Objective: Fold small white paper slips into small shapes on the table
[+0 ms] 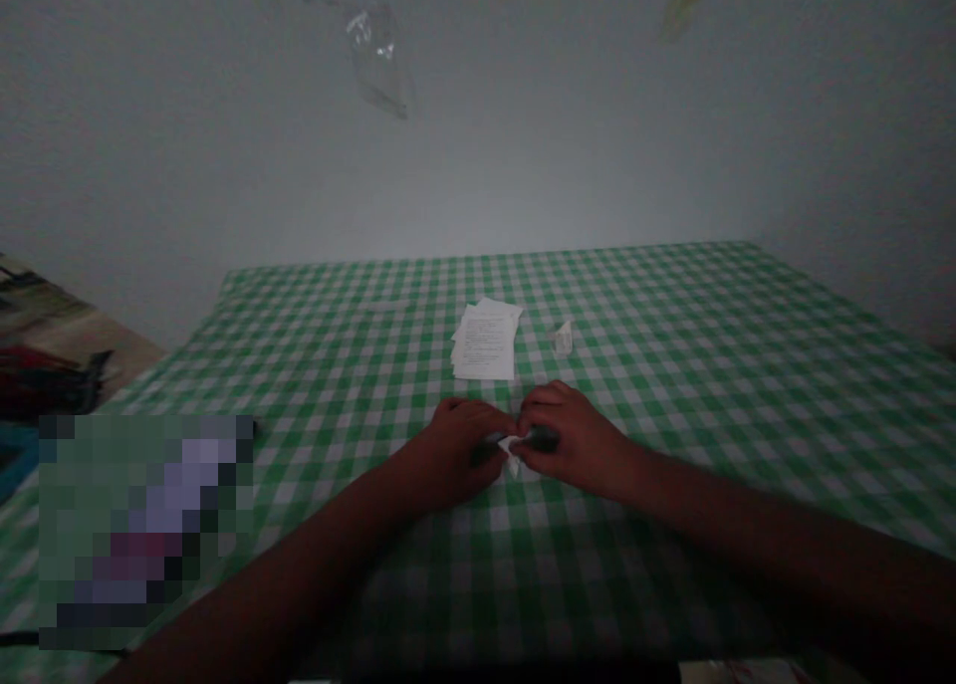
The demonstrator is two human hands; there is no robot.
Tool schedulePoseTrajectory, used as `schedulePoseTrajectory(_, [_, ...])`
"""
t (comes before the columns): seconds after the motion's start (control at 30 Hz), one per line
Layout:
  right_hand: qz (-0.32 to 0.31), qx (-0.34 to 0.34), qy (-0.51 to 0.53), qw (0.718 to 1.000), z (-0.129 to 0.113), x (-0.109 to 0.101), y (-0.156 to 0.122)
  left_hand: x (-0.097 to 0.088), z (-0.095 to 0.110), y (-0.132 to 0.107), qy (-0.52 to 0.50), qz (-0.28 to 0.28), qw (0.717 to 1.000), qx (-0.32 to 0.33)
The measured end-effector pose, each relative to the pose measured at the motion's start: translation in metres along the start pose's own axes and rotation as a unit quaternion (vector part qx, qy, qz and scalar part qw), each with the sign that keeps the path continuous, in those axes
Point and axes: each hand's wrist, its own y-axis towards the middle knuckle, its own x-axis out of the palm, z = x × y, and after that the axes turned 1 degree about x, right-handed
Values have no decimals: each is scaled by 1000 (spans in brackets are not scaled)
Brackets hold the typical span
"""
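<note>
Left hand (455, 450) and right hand (575, 440) close together, low on the bench (717, 365), neither one spread. Fingers of both curled inward, tips meeting at the centre. Between them, a small white paper piece (512, 455), pinched from both sides, with one pointed corner showing below the fingertips. Most of it hidden behind the fingers, so its exact shape or fold impossible to tell. Dark shadow in the gap between the hands, its cause unclear. Both forearms bare, reaching in from the lower corners, left from about 7 o'clock, right from about 4 o'clock.

Over the bench, a green-and-white gingham cloth (634, 316), flat under everything on it. At about 12 o'clock from the hands, just beyond the fingertips, a loose stack of printed white sheets (484, 342), slightly fanned, with small lines of text too fine to read. At about 1 o'clock, a narrow white paper slip (563, 338), lying on its own, well apart from the hands and just beside the stack.

At about 9 o'clock, near the bench's left edge, a pixelated block (141, 530) hiding whatever lies there. Beyond it, toward 10 o'clock, dark red fabric (45, 385) on a surface off the bench, too dim to name. Behind the bench, a plain pale wall (478, 166). High up at 12 o'clock, a clear plastic sheet (377, 62) in front of that wall, crumpled, its fixing out of sight.
</note>
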Motion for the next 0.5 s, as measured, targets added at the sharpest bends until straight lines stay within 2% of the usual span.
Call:
schedulePoseTrajectory(0.2, [-16,-15,19,1000,2,-6,2,4,12,1,21,11,999,-45])
schedulePoseTrajectory(0.5, [-34,-15,-18,999,0,-5,1,0,7,-4,1,8,1000,-30])
